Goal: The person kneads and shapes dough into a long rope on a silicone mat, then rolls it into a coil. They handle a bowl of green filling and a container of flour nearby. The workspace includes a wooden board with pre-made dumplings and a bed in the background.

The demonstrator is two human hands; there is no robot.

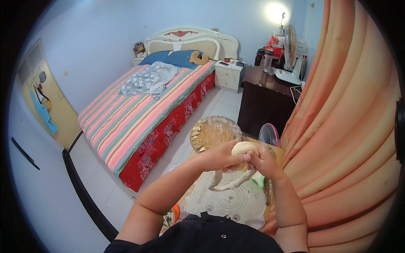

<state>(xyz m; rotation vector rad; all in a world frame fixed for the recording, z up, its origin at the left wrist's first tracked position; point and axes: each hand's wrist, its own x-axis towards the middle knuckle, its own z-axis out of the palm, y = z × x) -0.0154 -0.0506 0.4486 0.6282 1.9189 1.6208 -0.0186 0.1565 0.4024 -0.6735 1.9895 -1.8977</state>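
Above a pale printed kneading mat [198,198], both of my hands are closed on a ball of white dough [244,147]. My left hand [224,155] wraps it from the left, thumb pointing across toward the other hand. My right hand [265,162] grips it from the right, with the thumb bent against its front. A dough rope [232,185] loops down below the hands and hangs over the mat or rests on it; I cannot tell which. Where the rope meets the ball is hidden by my fingers.
A round floured wooden board [219,130] with dumplings [196,134] along its left edge lies beyond the mat. An orange-rimmed bowl [176,212] of filling is near my left elbow. A green-and-white item [258,180] lies right of the mat. An orange curtain [346,139] hangs close on the right.
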